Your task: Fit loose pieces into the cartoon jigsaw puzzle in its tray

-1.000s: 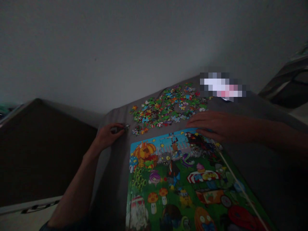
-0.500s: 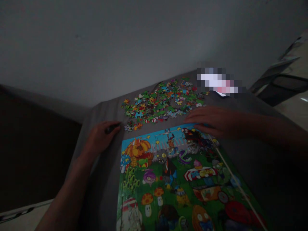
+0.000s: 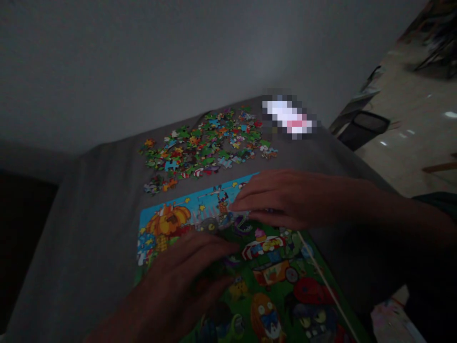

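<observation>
Dozens of loose pieces (image 3: 200, 147) are lying in a scattered heap on a grey fabric surface (image 3: 82, 228), with a smaller clump (image 3: 155, 187) sitting near the top-left corner of the assembled puzzle (image 3: 167, 221). The puzzle is lying flat just below the heap, slightly angled on the surface, and its bright cartoon scene is showing a pumpkin house, a blue sky and green lawn.

The right hand (image 3: 285, 200) is reaching in from the right and stretching across the puzzle's upper part, with its fingers (image 3: 246, 195) lying long and close together and their tips pointing left over the blue sky. A small dark shape is showing beneath the fingers, but it is too dim to tell whether the hand is holding anything.

The left hand (image 3: 189, 281) is coming up from the bottom of the view and covering the puzzle's middle, with its fingers (image 3: 217, 247) loosely spread and curving down. Whether they are pinching a piece is impossible to tell in the shadow.

A pale strip (image 3: 324, 281) is running along the puzzle's right side. Beyond the surface, a pixelated object (image 3: 289, 116) is sitting at the far edge, and a black mesh bin (image 3: 364, 126) is standing on the tiled floor (image 3: 403, 162).
</observation>
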Tool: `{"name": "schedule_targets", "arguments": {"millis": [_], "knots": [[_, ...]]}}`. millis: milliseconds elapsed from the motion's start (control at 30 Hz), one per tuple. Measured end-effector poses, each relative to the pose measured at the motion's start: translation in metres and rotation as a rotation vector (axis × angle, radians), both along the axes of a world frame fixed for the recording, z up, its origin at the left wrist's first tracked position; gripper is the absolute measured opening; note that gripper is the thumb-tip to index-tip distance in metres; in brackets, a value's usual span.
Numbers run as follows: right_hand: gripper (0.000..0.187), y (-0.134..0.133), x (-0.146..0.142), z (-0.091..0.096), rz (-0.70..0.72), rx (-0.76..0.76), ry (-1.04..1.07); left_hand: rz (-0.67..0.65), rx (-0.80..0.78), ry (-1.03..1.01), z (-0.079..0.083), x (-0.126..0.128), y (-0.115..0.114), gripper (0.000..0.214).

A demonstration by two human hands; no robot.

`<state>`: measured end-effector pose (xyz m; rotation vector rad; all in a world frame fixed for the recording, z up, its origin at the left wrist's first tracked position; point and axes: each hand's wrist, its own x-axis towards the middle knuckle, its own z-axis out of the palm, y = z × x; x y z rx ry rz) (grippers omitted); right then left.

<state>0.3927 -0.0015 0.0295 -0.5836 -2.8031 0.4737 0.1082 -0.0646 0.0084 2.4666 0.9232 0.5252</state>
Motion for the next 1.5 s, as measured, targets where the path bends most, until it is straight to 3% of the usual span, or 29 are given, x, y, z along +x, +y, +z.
{"name": "schedule_targets", "arguments": {"millis": [200, 333, 500, 767, 1000, 1500], "knots": [[0.032, 0.004, 0.000, -0.007, 0.004, 0.019, -0.006, 0.062, 0.082, 0.045, -0.024, 0.022, 0.018, 0.025], [0.031, 0.003, -0.002, -0.009, 0.008, 0.022, -0.029, 0.051, 0.130, 0.074, -0.029, 0.027, 0.022, 0.031], [0.028, -0.003, -0.007, -0.010, 0.070, 0.025, -0.097, 0.048, 0.204, 0.075, -0.020, 0.003, 0.029, 0.036], [0.031, -0.012, -0.007, -0.009, 0.109, 0.051, -0.215, 0.357, 0.353, 0.112, -0.006, -0.054, 0.059, 0.021], [0.032, -0.012, -0.005, -0.008, 0.113, -0.001, -0.212, 0.358, 0.354, 0.126, -0.019, -0.058, 0.064, 0.019], [0.028, -0.013, -0.009, -0.009, 0.106, -0.023, -0.188, 0.379, 0.332, 0.106, -0.027, -0.061, 0.069, 0.021]]}}
